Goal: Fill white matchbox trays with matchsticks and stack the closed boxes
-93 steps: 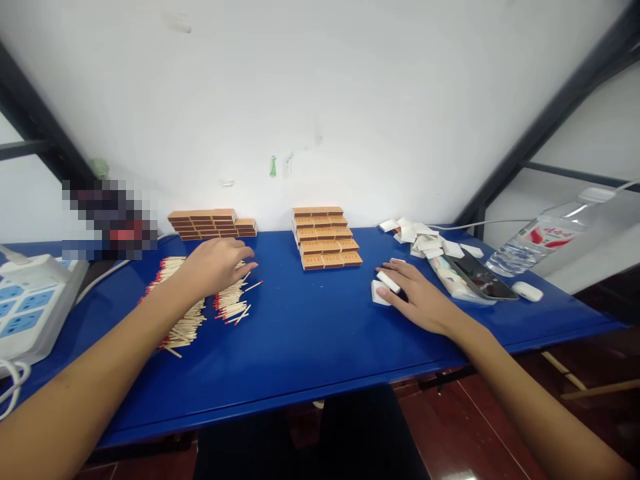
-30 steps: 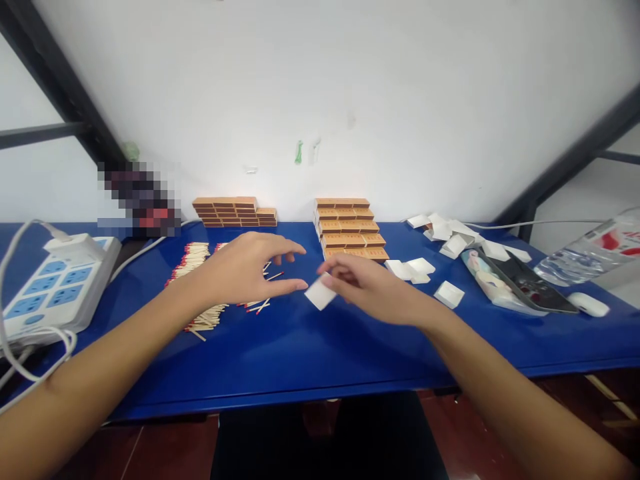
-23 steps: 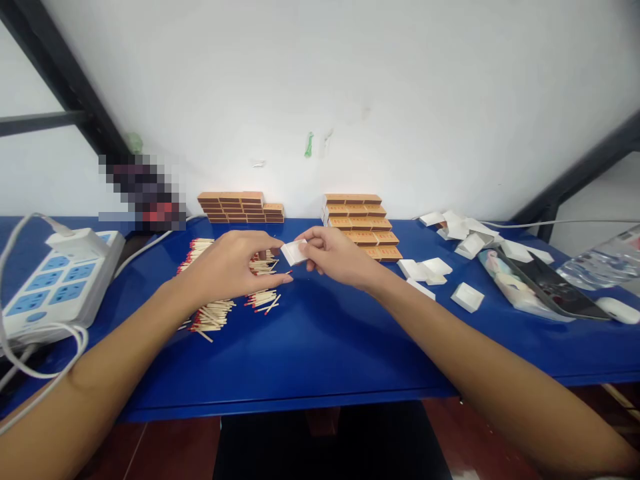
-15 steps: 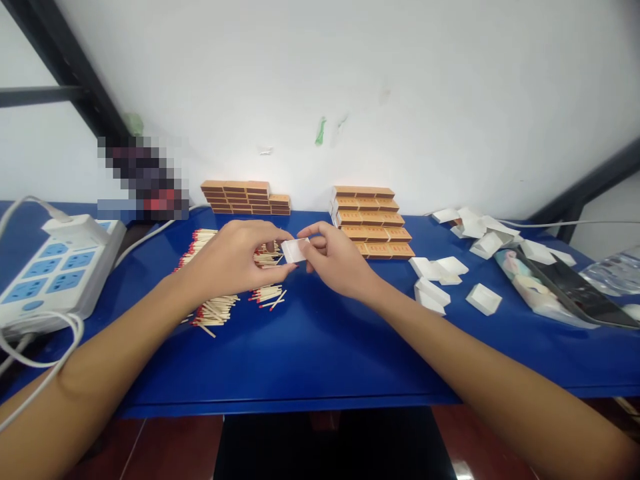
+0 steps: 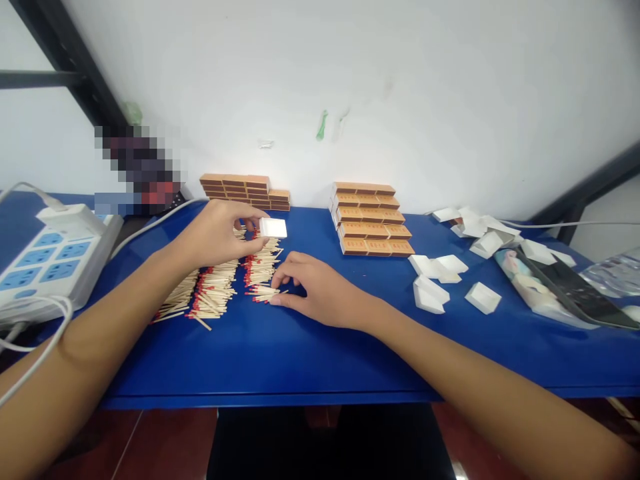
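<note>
Fingers of the left hand pinch 1 little white box; the right hand pinches some red-tipped matches.

A broad stretch of blue table is left open along the front, bounded by the left forearm and the right forearm. A lane to the wall is framed by a low matchbox stack and a stepped matchbox stack; its near end is hemmed in by the right hand and by a white tray held in the left hand. Access farther left is barred by rows of matches and a power strip. The right side is cluttered by loose trays and a phone, with a narrow gap left around one lone tray.
</note>
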The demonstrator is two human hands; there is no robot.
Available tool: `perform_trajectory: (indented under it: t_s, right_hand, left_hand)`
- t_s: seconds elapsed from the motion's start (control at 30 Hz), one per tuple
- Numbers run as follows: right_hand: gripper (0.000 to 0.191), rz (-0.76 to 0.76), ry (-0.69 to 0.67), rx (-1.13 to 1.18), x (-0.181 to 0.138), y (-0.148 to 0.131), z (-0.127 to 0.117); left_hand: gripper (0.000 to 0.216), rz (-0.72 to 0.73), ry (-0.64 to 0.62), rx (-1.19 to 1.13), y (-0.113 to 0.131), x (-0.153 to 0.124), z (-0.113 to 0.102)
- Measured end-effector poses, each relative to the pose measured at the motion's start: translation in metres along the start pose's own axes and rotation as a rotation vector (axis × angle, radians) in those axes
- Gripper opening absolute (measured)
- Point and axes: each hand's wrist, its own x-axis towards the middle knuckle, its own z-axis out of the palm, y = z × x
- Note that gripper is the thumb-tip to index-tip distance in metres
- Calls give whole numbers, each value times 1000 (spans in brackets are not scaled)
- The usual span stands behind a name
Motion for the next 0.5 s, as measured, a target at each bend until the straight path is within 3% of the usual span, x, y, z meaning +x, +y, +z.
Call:
perform_trajectory:
  t_s: [0.33,0.5]
  right_hand:
    - [15,36,-32,-227,4,-6,13]
    - [15,87,-54,-278,2,-2,5]
  left_hand:
    - [25,6,-47,-30,10,0,-1]
    - [26,-4,-79,-50,13,0,0]
